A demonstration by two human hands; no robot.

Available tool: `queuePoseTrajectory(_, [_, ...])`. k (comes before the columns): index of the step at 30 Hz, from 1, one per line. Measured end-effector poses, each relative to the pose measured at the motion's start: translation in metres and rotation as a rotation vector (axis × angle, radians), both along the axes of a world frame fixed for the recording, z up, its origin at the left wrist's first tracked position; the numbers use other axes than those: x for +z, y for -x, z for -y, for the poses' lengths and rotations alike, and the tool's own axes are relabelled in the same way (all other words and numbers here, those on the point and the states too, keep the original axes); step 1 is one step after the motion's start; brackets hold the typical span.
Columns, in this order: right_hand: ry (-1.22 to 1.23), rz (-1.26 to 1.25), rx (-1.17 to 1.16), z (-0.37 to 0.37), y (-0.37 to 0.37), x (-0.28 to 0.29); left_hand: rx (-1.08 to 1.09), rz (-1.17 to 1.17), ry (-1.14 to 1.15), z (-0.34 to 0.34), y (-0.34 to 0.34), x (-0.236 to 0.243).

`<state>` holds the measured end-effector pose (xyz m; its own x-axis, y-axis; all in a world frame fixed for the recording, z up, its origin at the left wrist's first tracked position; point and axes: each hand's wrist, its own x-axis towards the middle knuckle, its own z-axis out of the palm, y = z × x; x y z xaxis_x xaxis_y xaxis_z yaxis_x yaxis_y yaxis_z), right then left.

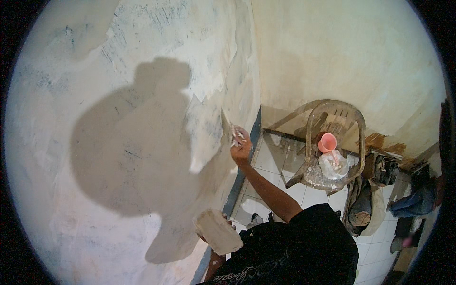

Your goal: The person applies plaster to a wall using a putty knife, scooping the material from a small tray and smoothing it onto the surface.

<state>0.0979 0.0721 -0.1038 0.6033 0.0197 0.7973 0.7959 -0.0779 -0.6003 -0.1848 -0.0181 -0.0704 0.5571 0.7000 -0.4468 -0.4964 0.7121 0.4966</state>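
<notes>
My right hand point(241, 146), its fingers smeared with white putty, is closed around a putty knife point(225, 119). The blade is seen nearly edge-on and lies against the patchy wall point(166, 28), close to the corner. My left hand point(201, 236) grips a rectangular board point(218, 232) from beneath, low by my body, with a few fingertips showing at its edges. A pale, putty-like coat covers the board's face. The wall carries white and beige patches with dark scuffs, and a large shadow falls across it.
A dirty plastic chair point(359, 123) stands by the adjoining wall, holding a pink cup point(327, 142) and a clear plastic bag point(334, 166) with whitish contents. Beyond it sit an open sack point(359, 209) and blue cloth point(414, 202). White tiles point(295, 190) cover the floor.
</notes>
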Motion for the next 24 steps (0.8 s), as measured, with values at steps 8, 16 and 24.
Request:
queuePoseTrajectory(8, [0.192, -0.104, 0.504, 0.042, 0.161, -0.021, 0.213, -0.499, -0.062, 0.019, -0.041, 0.085])
queuePoseTrajectory(16, [-0.031, -0.307, 0.16, -0.005, 0.036, -0.013, 0.125, -0.984, -0.74, 0.02, -0.011, 0.035])
queuePoseTrajectory(24, [0.35, 0.055, 0.112, 0.01, 0.148, -0.088, 0.316, -0.447, 0.02, 0.025, -0.02, 0.049])
